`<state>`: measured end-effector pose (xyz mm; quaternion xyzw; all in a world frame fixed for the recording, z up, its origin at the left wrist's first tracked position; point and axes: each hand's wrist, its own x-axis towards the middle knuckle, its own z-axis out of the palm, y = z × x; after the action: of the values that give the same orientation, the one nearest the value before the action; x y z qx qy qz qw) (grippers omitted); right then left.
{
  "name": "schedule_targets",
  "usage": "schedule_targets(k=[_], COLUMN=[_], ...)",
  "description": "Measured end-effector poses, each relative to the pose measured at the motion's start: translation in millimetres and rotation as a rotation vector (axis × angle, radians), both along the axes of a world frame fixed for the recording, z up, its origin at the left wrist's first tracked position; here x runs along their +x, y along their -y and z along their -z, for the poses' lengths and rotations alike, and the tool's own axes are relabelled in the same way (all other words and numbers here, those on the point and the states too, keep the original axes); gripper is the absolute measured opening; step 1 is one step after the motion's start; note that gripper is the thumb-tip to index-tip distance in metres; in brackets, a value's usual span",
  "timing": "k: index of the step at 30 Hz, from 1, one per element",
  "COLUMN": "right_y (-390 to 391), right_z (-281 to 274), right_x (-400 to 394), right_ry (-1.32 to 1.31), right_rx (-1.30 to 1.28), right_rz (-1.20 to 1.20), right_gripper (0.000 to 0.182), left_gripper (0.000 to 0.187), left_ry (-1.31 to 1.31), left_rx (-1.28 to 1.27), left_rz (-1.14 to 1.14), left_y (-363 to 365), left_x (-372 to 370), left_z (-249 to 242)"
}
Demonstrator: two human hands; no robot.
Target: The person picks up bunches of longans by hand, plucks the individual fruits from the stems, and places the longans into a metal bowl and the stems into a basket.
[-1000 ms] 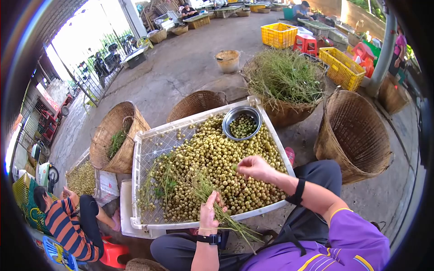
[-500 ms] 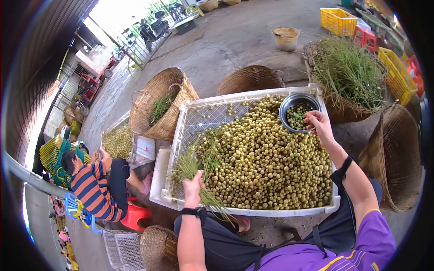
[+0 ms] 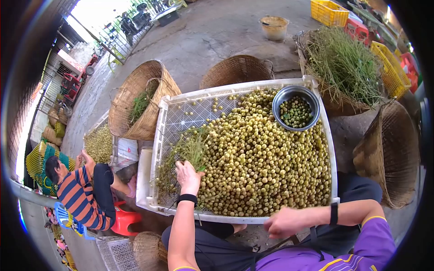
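My left hand [image 3: 187, 177] is closed on a bunch of thin green stems [image 3: 195, 151] at the left side of the white plastic crate [image 3: 235, 220]. Round yellow-green fruits [image 3: 266, 158] are heaped in the crate. A metal bowl [image 3: 277, 108] with smaller, greener fruits [image 3: 296, 112] sits on the heap at the far right corner. My right hand [image 3: 287, 222] is low over the crate's front edge, away from the bowl. Motion smears its fingers, so I cannot make out their pose or anything in them.
Wicker baskets stand around the crate: one [image 3: 144, 97] at the left, one [image 3: 235, 71] behind, one [image 3: 393, 156] at the right. Stems [image 3: 343, 67] fill another. A person in a striped shirt [image 3: 83, 194] sits at the left on a red stool [image 3: 125, 220]. Yellow crates [image 3: 328, 14] stand behind.
My right hand has left the bowl and come back to the crate's front edge. My left hand has moved slightly forward with the stems, which now lie lower over the crate. The view has shifted slightly.
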<state>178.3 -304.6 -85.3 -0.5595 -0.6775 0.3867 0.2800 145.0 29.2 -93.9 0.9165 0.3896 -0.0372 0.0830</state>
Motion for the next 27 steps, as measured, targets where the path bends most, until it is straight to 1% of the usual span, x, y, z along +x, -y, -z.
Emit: schedule_targets(k=[1,2,4,6,7,8,9,10,11,12,13,14,15,16,17,19,20,22,23,25,27], right_y=[-4,-9,-15,-27,-32,-36,-38,-37,-34,-31,-25,-23,-24,-24,-24,-30,-34,-38,-40,-41,-40], right_z=[-1,2,10,1,4,-12,-8,-24,-34,-34,-25,-27,-28,-24,-12,4,8,16,21,26,31], right_x=[-13,-25,-39,-22,-11,9,26,49,71,96,121,146,165,182,196,216,220,227,229,233,236], right_ry=[-0.009,-0.007,0.013,0.101,0.163,0.253,0.249,0.343,0.415,0.363,0.466,0.57,0.53,0.631,0.679,0.747,0.774,0.778,0.77,0.765,0.769], right_rx=[0.04,0.027,0.103,-0.014,0.04,0.01,0.079,-0.073,-0.193,-0.17,-0.033,-0.095,-0.166,-0.14,-0.036,-0.108,-0.139,-0.115,-0.125,-0.146,-0.122], right_rz=[-0.05,-0.036,-0.017,0.083,0.197,0.268,0.419,0.516,0.661,0.837,0.941,1.028,1.148,1.141,1.169,1.166,1.153,1.165,1.164,1.14,1.122], right_gripper=[0.014,0.014,0.018,0.021,0.018,0.013,0.008,0.005,0.01,0.018,0.023,0.023,0.02,0.018,0.017,0.016,0.017,0.018,0.018,0.017,0.017], left_gripper=[0.046,0.045,0.043,0.043,0.043,0.044,0.043,0.042,0.04,0.038,0.037,0.037,0.036,0.036,0.036,0.027,0.027,0.022,0.022,0.021,0.021], left_ry=[-0.028,-0.053,-0.111,-0.087,-0.039,0.005,0.064,0.125,0.163,0.198,0.236,0.295,0.311,0.323,0.324,0.34,0.332,0.665,0.657,0.608,0.595], left_rx=[0.02,0.038,0.015,-0.015,-0.009,0.0,-0.01,-0.019,-0.037,-0.052,-0.095,-0.104,-0.109,-0.112,-0.108,-0.452,-0.429,-0.795,-0.76,-0.846,-0.785], left_rz=[-0.013,-0.018,-0.024,-0.027,-0.02,-0.019,-0.005,0.003,0.024,0.038,0.014,0.055,0.104,0.151,0.152,-0.06,-0.077,-0.114,-0.137,-0.211,-0.212], left_y=[-3,-6,-20,-31,-34,-37,-39,-40,-39,-37,-36,-36,-40,-43,-37,-16,-11,-10,-16,-30,-39], left_x=[-4,-7,-11,-16,-19,-23,-25,-25,-25,-25,-24,-26,-29,-32,-32,-32,-32,-38,-41,-43,-49], left_z=[0,1,8,12,14,15,13,8,-1,-10,-20,-25,-27,-30,-42,-73,-77,-78,-74,-56,-36])
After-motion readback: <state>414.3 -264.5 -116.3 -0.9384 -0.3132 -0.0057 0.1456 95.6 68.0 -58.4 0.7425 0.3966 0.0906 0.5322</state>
